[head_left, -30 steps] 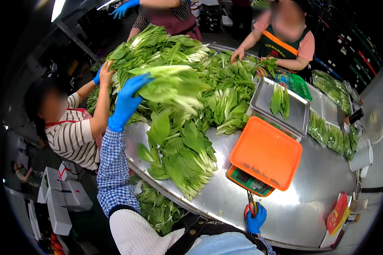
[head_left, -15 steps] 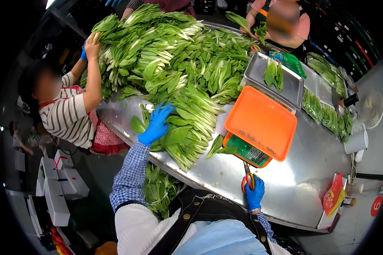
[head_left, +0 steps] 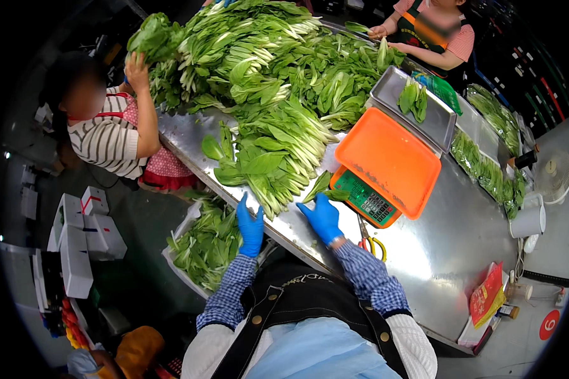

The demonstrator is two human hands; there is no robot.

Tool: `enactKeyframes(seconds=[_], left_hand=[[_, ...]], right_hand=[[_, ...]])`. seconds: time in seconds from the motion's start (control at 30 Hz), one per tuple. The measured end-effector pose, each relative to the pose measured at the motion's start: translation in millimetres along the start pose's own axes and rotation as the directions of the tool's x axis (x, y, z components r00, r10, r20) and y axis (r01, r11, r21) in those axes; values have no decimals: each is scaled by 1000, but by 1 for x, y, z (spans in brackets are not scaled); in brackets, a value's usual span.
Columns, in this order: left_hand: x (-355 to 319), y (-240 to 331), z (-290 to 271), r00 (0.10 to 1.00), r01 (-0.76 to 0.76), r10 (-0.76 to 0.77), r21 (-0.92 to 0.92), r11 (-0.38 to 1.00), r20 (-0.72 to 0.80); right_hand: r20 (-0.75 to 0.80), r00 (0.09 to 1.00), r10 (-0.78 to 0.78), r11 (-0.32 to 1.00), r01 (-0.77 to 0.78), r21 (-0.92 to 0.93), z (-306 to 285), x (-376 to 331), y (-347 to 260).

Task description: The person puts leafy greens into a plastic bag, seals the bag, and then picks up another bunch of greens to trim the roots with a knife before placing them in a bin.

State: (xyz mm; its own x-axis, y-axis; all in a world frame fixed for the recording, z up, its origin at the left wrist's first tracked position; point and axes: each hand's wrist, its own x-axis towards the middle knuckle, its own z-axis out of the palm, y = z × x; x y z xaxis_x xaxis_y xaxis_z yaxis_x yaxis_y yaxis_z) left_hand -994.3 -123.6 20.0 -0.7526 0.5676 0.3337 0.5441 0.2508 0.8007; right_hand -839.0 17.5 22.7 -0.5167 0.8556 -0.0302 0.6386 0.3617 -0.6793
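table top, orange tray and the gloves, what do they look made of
Table top: looks like bare metal, probably stainless steel; grey, with soft, blurred reflections.
Orange tray: looks like moulded plastic; even colour, rounded corners, matte sheen.
Gloves on the left hand and right hand: thin blue rubbery material, perhaps nitrile or latex; they cling closely to the fingers. The exact kind cannot be told.

A long steel table (head_left: 449, 252) runs from 11 to 4 o'clock. Dark floor (head_left: 139, 278) lies at 8 o'clock, with white boxes (head_left: 82, 240) stacked at 9. Paler grey floor (head_left: 518, 347) shows at 4 o'clock, a white fan (head_left: 553, 174) at 3.
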Motion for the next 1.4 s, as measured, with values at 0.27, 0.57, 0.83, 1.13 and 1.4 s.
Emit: enactKeyframes(seconds=[0.27,0.57,0.83,1.13,1.4], left_hand=[[-18,5,24,999,-12,25,250,968,-47],[-26,5,25,997,42,-28,187,982,-74],[-28,-15,26,979,124,-125,-16,992,-161],[-53,17,17,785,617,-395,-553,560,477],[-71,25,-15,628,771,-414,-457,443,659]], right_hand=[[-38,999,-5,998,2,-55,22,17,5],[5,997,72,940,-70,335,8,-24,35],[334,942,-34,235,-317,919,-35,-67,3],[-110,992,-58,911,98,400,-15,-61,-3],[82,884,-460,814,456,-360,-30,7,46]])
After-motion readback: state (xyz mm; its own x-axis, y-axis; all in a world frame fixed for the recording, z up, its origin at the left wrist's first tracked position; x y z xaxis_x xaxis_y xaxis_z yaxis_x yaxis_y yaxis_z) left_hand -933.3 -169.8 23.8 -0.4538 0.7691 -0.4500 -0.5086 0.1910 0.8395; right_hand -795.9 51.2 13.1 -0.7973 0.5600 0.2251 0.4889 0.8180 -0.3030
